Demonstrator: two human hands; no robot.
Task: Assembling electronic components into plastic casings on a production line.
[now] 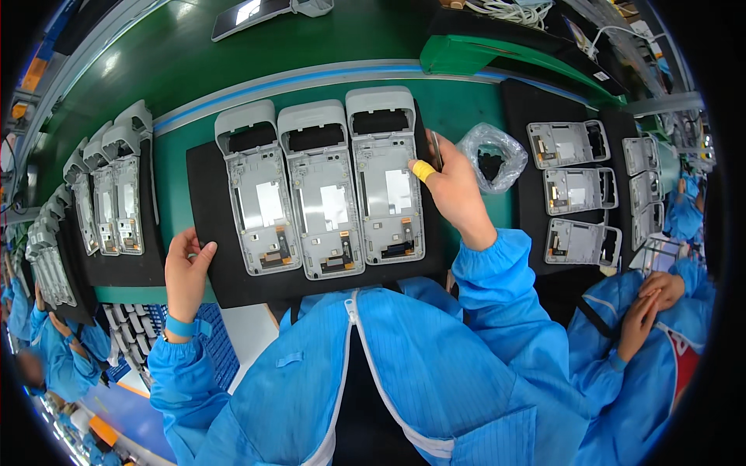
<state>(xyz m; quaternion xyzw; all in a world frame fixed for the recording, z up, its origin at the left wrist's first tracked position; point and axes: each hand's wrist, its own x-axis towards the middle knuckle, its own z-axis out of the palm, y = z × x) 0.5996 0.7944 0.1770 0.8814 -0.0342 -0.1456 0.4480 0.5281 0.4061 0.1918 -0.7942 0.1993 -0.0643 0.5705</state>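
Observation:
A black foam board (210, 202) lies in front of me, carrying three grey handheld-device housings side by side: left (263, 186), middle (322, 190) and right (388, 186). Each has a hooped top and a flex cable near its bottom. My left hand (188, 268) pinches the board's lower left edge, thumb on top. At the right edge my right hand (458, 190) is closed, its thumb in a yellow finger cot (423, 170) beside the right housing. A thin metal tool (437, 151), seemingly tweezers, shows between that thumb and the fingers; the fingertips are partly hidden.
Right of my hand sits a clear plastic bag (493, 155). Further right, a black board (521, 109) bears three smaller grey frames (581, 190). More housings (116, 186) stand on a board at left. A green bin (458, 56) is behind; a co-worker's hands (649, 311) rest at right.

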